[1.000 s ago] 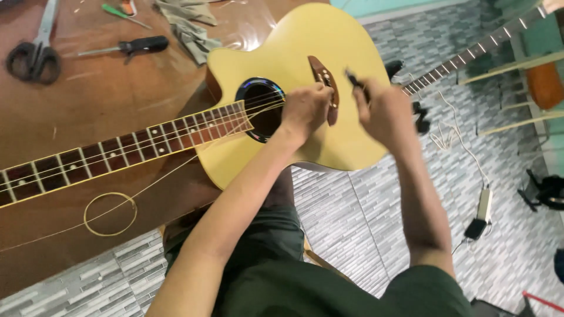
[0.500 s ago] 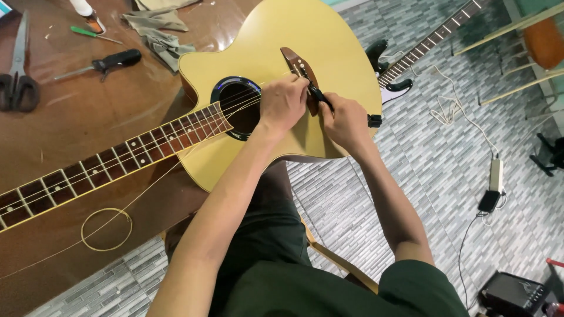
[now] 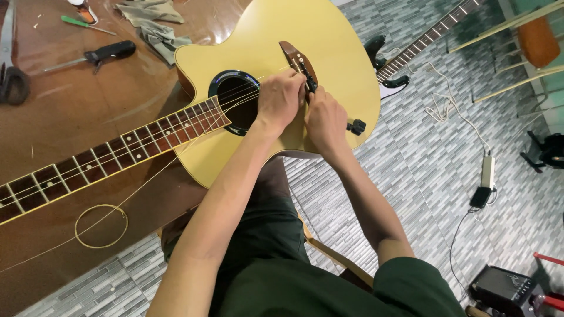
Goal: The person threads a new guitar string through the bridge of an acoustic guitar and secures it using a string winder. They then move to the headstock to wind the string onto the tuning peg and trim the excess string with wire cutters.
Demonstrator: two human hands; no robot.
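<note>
While both hands pinch, left hand [image 3: 281,98] on brown wooden bridge [image 3: 298,63], right hand [image 3: 325,120] gripping slim black tool [image 3: 310,84]

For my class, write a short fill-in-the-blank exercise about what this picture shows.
1. Both hands, left hand and right hand, meet at the guitar's brown ____.
2. The guitar body is coloured ____.
3. A loose string forms a ____ on the wooden table.
4. The black-handled screwdriver lies on the ____.

Missing words: bridge; yellow; coil; table

A small dark boxy device with a slanted, screen-like top panel [image 3: 501,286] sits on the tiled floor [image 3: 423,176], lower right. No packages, labels or signs legible.
</note>
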